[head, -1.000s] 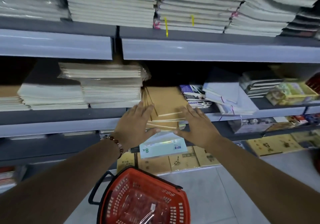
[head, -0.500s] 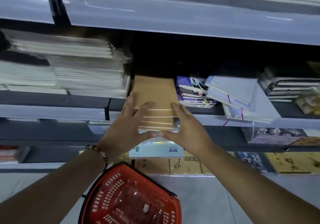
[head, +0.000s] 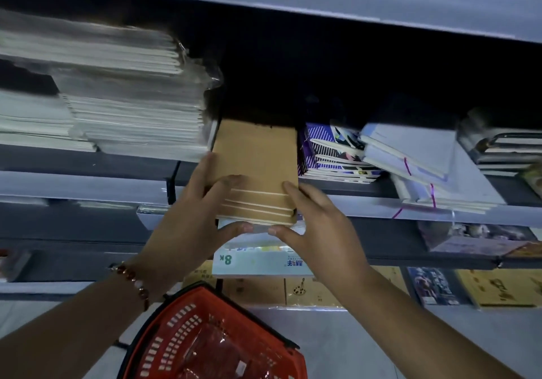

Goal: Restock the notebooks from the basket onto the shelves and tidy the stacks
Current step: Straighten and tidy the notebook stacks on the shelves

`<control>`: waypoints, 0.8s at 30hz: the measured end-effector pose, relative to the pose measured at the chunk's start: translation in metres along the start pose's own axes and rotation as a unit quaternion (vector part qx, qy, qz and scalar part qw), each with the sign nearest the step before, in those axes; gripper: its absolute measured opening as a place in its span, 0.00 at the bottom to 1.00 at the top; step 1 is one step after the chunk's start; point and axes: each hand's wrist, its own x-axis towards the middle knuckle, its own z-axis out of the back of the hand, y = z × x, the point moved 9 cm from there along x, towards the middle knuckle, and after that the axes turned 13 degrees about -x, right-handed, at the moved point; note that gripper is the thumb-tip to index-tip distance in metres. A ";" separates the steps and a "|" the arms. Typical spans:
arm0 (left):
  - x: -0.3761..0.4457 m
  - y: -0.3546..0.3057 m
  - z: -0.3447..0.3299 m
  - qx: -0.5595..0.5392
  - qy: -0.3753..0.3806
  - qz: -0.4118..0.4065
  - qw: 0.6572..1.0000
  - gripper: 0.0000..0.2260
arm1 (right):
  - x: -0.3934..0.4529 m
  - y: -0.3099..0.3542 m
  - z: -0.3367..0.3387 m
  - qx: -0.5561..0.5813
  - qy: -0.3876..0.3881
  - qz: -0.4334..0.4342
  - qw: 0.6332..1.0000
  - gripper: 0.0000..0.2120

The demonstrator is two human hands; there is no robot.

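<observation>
A stack of brown notebooks was seen lying flat on the middle shelf, directly ahead of both hands, with its near end overhanging the shelf lip. The left hand was laid against the stack's left edge, fingers nearly straight along the cover and the thumb brought under the near end. The right hand was set against the right near corner in the same way, fingers extended and the thumb tucked below; the two thumbs almost met beneath the stack. Neither hand was curled round anything: the stack was pressed between flat palms rather than gripped.

The covers were plain kraft brown, matte and unprinted, and several pale page edges showed as stepped lines at the near end, so the notebooks were slightly staggered. The stack was judged to be fairly light but loose; thin soft-cover books of this kind would be expected to slide over one another and to bend if lifted by one end. Hold was best taken at the two long sides, with support from below at the overhanging end.

Just left of the left hand, wrapped white stacks were piled higher. Just right of the right hand, purple patterned notebooks were stacked unevenly. Below the hands, the red basket was seen on the floor, with clear wrapping inside.
</observation>
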 end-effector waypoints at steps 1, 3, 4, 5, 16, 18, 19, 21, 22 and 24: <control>0.001 0.001 0.002 0.002 0.003 -0.008 1.000 0.34 | 0.002 -0.001 0.000 -0.005 0.002 0.007 1.000 0.35; 0.007 0.002 0.005 -0.002 -0.001 -0.017 1.000 0.33 | 0.009 -0.002 0.000 -0.014 0.016 0.016 1.000 0.34; 0.013 0.001 0.006 -0.008 -0.005 -0.017 1.000 0.33 | 0.015 -0.003 -0.001 -0.015 0.026 0.016 0.999 0.33; 0.019 0.000 0.006 -0.012 -0.009 -0.017 1.000 0.34 | 0.023 -0.005 0.000 -0.012 0.035 0.015 0.999 0.33; 0.038 0.016 0.014 -0.019 0.015 0.030 0.999 0.29 | 0.052 -0.014 0.004 -0.051 0.072 0.031 0.996 0.29; 0.040 0.016 0.017 0.007 0.010 0.030 0.999 0.29 | 0.053 -0.013 0.004 -0.044 0.067 0.029 0.996 0.29; 0.042 0.016 0.018 0.021 0.013 0.025 0.999 0.28 | 0.055 -0.012 0.004 -0.047 0.067 0.032 0.996 0.29; 0.046 0.016 0.020 0.050 0.014 0.003 0.999 0.28 | 0.057 -0.011 0.004 -0.066 0.057 0.042 0.995 0.28; 0.048 0.016 0.023 0.066 0.006 -0.011 0.998 0.27 | 0.058 -0.010 0.004 -0.074 0.046 0.048 0.995 0.28; 0.049 0.017 0.024 0.085 -0.004 -0.039 0.996 0.26 | 0.058 -0.010 0.002 -0.081 0.012 0.056 0.995 0.28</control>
